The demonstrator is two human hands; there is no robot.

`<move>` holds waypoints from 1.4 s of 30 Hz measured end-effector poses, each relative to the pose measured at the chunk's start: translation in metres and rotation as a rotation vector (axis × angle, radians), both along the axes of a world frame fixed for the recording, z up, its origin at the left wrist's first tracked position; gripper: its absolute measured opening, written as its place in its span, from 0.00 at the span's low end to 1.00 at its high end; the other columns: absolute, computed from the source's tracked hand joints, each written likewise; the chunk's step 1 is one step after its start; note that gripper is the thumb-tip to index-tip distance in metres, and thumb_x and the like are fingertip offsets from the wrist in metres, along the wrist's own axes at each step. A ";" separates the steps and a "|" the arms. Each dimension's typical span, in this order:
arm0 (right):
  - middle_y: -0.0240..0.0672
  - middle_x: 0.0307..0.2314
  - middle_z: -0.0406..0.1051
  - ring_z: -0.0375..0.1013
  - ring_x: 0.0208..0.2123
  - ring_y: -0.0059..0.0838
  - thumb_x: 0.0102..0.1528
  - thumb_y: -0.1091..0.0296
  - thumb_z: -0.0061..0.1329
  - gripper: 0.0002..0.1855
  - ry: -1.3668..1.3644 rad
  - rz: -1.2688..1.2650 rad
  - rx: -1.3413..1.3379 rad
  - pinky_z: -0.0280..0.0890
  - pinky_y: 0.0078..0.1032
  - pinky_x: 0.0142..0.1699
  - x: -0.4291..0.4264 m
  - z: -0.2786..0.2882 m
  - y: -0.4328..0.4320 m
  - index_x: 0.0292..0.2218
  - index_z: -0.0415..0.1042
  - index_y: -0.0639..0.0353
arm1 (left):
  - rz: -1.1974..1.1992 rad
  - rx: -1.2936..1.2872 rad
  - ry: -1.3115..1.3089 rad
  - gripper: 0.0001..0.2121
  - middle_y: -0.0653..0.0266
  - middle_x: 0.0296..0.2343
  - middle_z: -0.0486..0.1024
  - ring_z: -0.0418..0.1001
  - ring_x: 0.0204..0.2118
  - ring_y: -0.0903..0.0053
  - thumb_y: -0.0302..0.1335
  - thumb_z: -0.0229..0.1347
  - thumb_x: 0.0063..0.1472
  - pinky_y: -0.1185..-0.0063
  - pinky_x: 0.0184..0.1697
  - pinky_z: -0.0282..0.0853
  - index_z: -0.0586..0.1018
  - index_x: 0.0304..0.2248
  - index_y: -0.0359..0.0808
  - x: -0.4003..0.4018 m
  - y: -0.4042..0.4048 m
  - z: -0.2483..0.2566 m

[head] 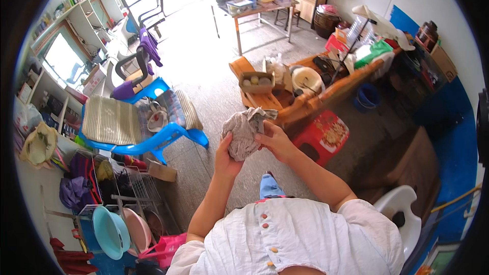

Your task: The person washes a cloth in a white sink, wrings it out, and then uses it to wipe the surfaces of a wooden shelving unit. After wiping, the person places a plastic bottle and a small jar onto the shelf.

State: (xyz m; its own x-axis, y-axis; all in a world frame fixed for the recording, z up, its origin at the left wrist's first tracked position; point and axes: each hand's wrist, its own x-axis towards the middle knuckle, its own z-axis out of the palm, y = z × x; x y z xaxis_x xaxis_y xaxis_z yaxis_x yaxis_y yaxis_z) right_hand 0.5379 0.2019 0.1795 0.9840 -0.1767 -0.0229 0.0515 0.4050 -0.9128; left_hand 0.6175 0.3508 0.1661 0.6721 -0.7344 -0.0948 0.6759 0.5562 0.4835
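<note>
A crumpled grey-beige cloth [241, 131], bunched into a rounded wad, is held up in front of my body between both hands. My left hand [228, 156] cups its lower left side, thumb on the near face. From the right, my right hand [277, 141] pinches it near a folded corner that sticks out at the top. Whether anything is wrapped inside the cloth cannot be seen. Below the hands lies the speckled floor [244, 179], with one of my blue-clad legs [270, 186] showing.
A blue chair [168, 135] with striped cushions stands left. At right are a wooden bench [321, 95] loaded with goods, a red stool [326, 133] and a blue bucket [367, 96]. A wire rack [139, 183] and plastic basins [110, 233] stand lower left; a table [263, 9] is farther back.
</note>
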 end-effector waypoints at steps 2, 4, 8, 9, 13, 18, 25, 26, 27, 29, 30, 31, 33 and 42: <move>0.27 0.30 0.69 0.67 0.30 0.17 0.47 0.61 0.56 0.19 -0.046 0.027 0.007 0.62 0.18 0.31 0.038 0.006 -0.027 0.38 0.67 0.58 | -0.005 -0.017 0.003 0.22 0.59 0.46 0.66 0.65 0.49 0.67 0.35 0.48 0.58 0.68 0.52 0.59 0.63 0.49 0.35 0.037 -0.021 0.007; 0.27 0.31 0.69 0.67 0.30 0.17 0.48 0.61 0.55 0.18 -0.062 0.043 0.010 0.63 0.18 0.33 0.069 0.012 -0.047 0.38 0.67 0.59 | -0.014 -0.021 0.037 0.23 0.60 0.46 0.65 0.65 0.48 0.68 0.35 0.50 0.57 0.68 0.51 0.60 0.63 0.49 0.34 0.067 -0.036 0.013; 0.28 0.32 0.70 0.67 0.34 0.16 0.50 0.64 0.52 0.15 -0.169 0.018 0.079 0.60 0.18 0.42 0.149 0.014 -0.089 0.39 0.69 0.61 | 0.016 0.032 -0.141 0.25 0.61 0.47 0.65 0.64 0.49 0.69 0.38 0.51 0.56 0.69 0.52 0.59 0.63 0.49 0.34 0.136 -0.056 0.021; 0.28 0.32 0.70 0.67 0.34 0.16 0.51 0.64 0.52 0.15 -0.148 0.050 0.098 0.60 0.18 0.42 0.168 0.015 -0.095 0.38 0.69 0.62 | 0.003 0.049 -0.155 0.25 0.62 0.47 0.65 0.64 0.49 0.70 0.39 0.52 0.56 0.70 0.52 0.59 0.63 0.49 0.34 0.150 -0.059 0.018; 0.29 0.33 0.70 0.67 0.34 0.16 0.52 0.65 0.50 0.13 -0.100 0.156 0.154 0.61 0.18 0.41 0.248 0.011 -0.092 0.38 0.70 0.63 | -0.117 0.047 -0.177 0.27 0.63 0.46 0.65 0.65 0.48 0.72 0.38 0.56 0.53 0.71 0.50 0.61 0.63 0.49 0.34 0.212 -0.064 0.013; 0.29 0.33 0.71 0.67 0.34 0.16 0.52 0.66 0.50 0.15 -0.063 0.178 0.133 0.63 0.18 0.40 0.353 -0.007 -0.098 0.40 0.67 0.62 | 0.122 0.163 -0.196 0.23 0.63 0.44 0.68 0.66 0.47 0.71 0.32 0.54 0.53 0.70 0.51 0.61 0.64 0.48 0.35 0.318 -0.060 -0.011; 0.31 0.33 0.69 0.69 0.34 0.20 0.53 0.72 0.45 0.13 -0.155 -0.051 0.436 0.65 0.22 0.42 0.505 0.019 -0.126 0.41 0.64 0.61 | 0.229 0.313 -0.012 0.23 0.61 0.44 0.65 0.65 0.46 0.71 0.23 0.53 0.52 0.73 0.49 0.61 0.63 0.48 0.38 0.501 -0.038 -0.030; 0.32 0.33 0.69 0.69 0.34 0.21 0.53 0.72 0.45 0.13 -0.176 -0.078 0.412 0.65 0.22 0.42 0.523 0.026 -0.127 0.41 0.64 0.61 | 0.297 0.497 -0.016 0.25 0.59 0.47 0.63 0.64 0.48 0.71 0.21 0.54 0.51 0.74 0.49 0.60 0.61 0.49 0.38 0.523 -0.044 -0.030; 0.32 0.33 0.69 0.70 0.33 0.21 0.53 0.72 0.45 0.13 -0.196 -0.107 0.388 0.65 0.22 0.41 0.539 0.033 -0.128 0.41 0.64 0.61 | 0.360 0.683 -0.018 0.28 0.57 0.49 0.61 0.62 0.49 0.70 0.20 0.55 0.50 0.74 0.50 0.60 0.60 0.51 0.38 0.544 -0.049 -0.033; 0.33 0.33 0.69 0.70 0.33 0.22 0.53 0.73 0.44 0.12 -0.215 -0.105 0.371 0.66 0.22 0.40 0.574 0.038 -0.137 0.41 0.64 0.62 | 0.347 0.716 -0.401 0.37 0.53 0.52 0.55 0.52 0.56 0.69 0.20 0.59 0.47 0.74 0.53 0.56 0.55 0.55 0.40 0.581 -0.066 -0.035; 0.33 0.33 0.69 0.70 0.33 0.22 0.53 0.73 0.44 0.12 -0.212 -0.085 0.385 0.67 0.22 0.40 0.588 0.036 -0.144 0.41 0.64 0.62 | 0.190 0.709 -0.555 0.36 0.53 0.52 0.55 0.51 0.56 0.71 0.22 0.60 0.47 0.74 0.54 0.55 0.56 0.55 0.39 0.595 -0.082 -0.019; 0.33 0.33 0.69 0.70 0.33 0.23 0.53 0.73 0.44 0.12 -0.206 -0.064 0.399 0.67 0.22 0.40 0.603 0.034 -0.150 0.41 0.64 0.62 | 0.031 0.695 -0.703 0.35 0.53 0.52 0.55 0.51 0.57 0.73 0.23 0.60 0.47 0.74 0.55 0.54 0.57 0.54 0.38 0.608 -0.100 -0.002; 0.34 0.33 0.69 0.71 0.33 0.22 0.54 0.72 0.43 0.11 -0.182 -0.092 0.383 0.68 0.21 0.39 0.636 0.032 -0.158 0.40 0.64 0.63 | -0.092 0.634 -0.934 0.29 0.54 0.48 0.64 0.61 0.51 0.77 0.26 0.60 0.47 0.76 0.50 0.59 0.64 0.49 0.33 0.632 -0.141 0.015; 0.30 0.33 0.70 0.69 0.35 0.18 0.55 0.66 0.46 0.12 -0.089 -0.480 0.132 0.64 0.19 0.41 0.766 -0.006 -0.283 0.40 0.67 0.59 | -0.323 0.435 -0.379 0.16 0.63 0.30 0.75 0.74 0.29 0.77 0.25 0.56 0.52 0.78 0.32 0.72 0.70 0.41 0.32 0.789 -0.293 0.017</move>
